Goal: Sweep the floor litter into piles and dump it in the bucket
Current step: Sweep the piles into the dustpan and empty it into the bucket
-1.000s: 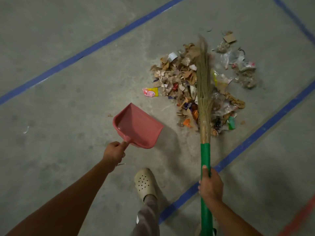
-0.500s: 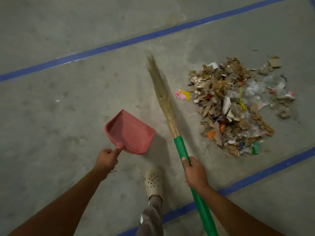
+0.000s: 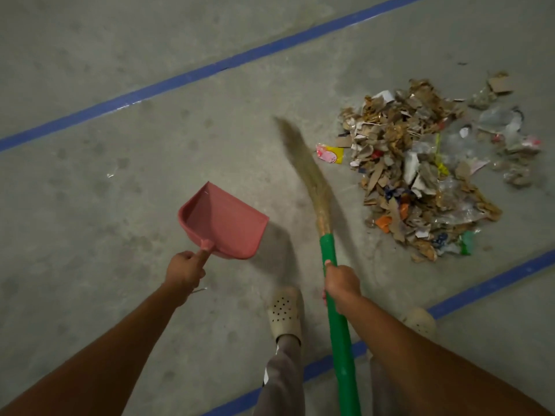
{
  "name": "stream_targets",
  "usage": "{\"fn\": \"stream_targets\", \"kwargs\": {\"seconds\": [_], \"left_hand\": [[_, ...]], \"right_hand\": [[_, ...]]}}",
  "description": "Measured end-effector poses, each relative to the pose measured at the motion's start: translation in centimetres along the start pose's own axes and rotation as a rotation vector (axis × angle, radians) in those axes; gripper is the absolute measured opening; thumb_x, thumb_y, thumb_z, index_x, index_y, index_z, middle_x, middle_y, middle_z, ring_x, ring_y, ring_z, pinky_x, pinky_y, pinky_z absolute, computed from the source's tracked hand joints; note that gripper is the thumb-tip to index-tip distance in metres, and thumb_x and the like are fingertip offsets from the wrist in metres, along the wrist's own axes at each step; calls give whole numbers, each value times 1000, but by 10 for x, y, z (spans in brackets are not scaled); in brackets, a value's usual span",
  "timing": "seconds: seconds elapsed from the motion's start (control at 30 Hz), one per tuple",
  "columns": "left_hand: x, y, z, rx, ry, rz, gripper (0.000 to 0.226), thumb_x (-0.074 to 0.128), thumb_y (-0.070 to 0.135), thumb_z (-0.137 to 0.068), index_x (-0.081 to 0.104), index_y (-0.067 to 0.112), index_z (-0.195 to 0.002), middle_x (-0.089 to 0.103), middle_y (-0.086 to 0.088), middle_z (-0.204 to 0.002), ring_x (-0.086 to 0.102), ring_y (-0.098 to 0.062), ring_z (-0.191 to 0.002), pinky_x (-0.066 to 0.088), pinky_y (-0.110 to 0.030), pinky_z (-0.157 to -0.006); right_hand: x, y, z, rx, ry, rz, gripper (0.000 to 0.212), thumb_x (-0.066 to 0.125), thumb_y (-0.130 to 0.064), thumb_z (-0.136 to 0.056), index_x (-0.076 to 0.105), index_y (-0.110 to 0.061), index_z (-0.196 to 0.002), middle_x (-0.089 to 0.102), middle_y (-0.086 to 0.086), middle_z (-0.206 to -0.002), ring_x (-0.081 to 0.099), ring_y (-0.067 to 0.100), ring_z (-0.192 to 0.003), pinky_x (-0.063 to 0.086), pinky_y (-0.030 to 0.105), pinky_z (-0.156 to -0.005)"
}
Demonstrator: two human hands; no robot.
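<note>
Wispy straw broom (image 3: pixel 327 244); wedge-shaped plastic dustpan (image 3: pixel 222 221)

The left hand (image 3: pixel 184 269) grips a pink dustpan (image 3: pixel 223 220) by its handle; the right hand (image 3: pixel 341 282) holds the green-handled broom (image 3: pixel 326 235) (bristles blurred), with the litter pile (image 3: pixel 420 172) beyond its fingers

We see a dim, evenly grey floor (image 3: pixel 120 241). The dustpan (image 3: pixel 222 220) throws a soft shadow to its right, so the light comes from our left, and the bristles of the broom (image 3: pixel 306 172) are smeared by motion blur. The litter pile (image 3: pixel 420 175) looks fairly sharp, though muted in colour.
</note>
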State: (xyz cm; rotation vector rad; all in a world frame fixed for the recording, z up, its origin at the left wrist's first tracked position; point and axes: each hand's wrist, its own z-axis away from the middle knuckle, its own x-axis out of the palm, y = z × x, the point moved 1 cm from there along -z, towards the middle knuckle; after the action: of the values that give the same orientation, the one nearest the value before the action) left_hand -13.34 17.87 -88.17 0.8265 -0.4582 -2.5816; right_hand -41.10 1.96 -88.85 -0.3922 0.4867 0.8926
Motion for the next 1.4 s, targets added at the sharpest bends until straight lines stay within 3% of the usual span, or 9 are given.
{"fn": "stream_targets", "kwargs": {"seconds": [0.17,0.33,0.53,0.73,0.83,0.97,1.1,1.27,1.4], "left_hand": [[44,41,15,46,-103,-29,55,68,60,-86,50,10,-72,55,-13,-62,37,-16,-38,26,-22,-37],[88,88,39,133,-175,-103,56,67,61,-86,53,9,-74,55,-12,-61,38,-16,-40,27,-22,-37],[132,130,65,217,-246,-235,57,66,62,-86,57,7,-73,58,-11,-59,40,-16,-38,29,-22,-39],[168,151,77,260,-271,-383,54,68,57,-87,59,5,-77,57,-11,-58,40,-18,-41,28,-22,-42],[191,156,72,300,-266,-459,57,68,60,-85,58,6,-71,58,-11,-57,41,-19,-40,29,-22,-43],[228,153,58,345,-283,-552,56,69,59,-84,54,8,-68,57,-11,-57,39,-17,-42,29,-23,-45],[259,145,33,357,-291,-648,58,70,58,-83,58,3,-70,56,-10,-54,38,-18,-42,29,-23,-47],[307,140,7,356,-287,-737,60,69,61,-83,59,3,-69,59,-11,-57,40,-18,-43,30,-23,-47],[359,143,-7,369,-313,-740,56,67,59,-83,54,6,-69,57,-15,-63,37,-18,-42,26,-21,-45]], "right_hand": [[-59,58,-27,31,233,-130,55,38,-59,-96,63,-11,-88,70,16,-78,69,35,-68,61,50,-68],[-113,112,-21,9,282,-150,46,39,-61,-94,61,-21,-92,69,12,-84,69,36,-78,60,52,-74],[-165,145,-12,107,324,-426,39,46,-45,-102,61,-13,-85,68,15,-67,65,31,-51,60,47,-58],[-195,179,-32,234,367,-661,40,49,-41,-102,62,-7,-85,66,16,-64,59,27,-46,54,38,-50],[-208,198,-54,237,390,-650,43,47,-40,-103,65,-3,-89,67,14,-65,59,25,-46,42,25,-44],[-218,225,-98,240,402,-635,53,43,-45,-103,66,-1,-87,65,12,-63,58,22,-43,39,22,-42],[-228,253,-154,289,415,-642,57,39,-52,-103,63,-4,-84,68,13,-67,61,25,-45,50,31,-46],[-237,279,-232,311,352,-570,61,40,-52,-103,66,-1,-83,65,13,-61,60,24,-43,47,28,-45],[-237,277,-289,157,355,-474,58,45,-53,-99,65,-2,-80,67,14,-59,66,30,-46,61,45,-56]]}}
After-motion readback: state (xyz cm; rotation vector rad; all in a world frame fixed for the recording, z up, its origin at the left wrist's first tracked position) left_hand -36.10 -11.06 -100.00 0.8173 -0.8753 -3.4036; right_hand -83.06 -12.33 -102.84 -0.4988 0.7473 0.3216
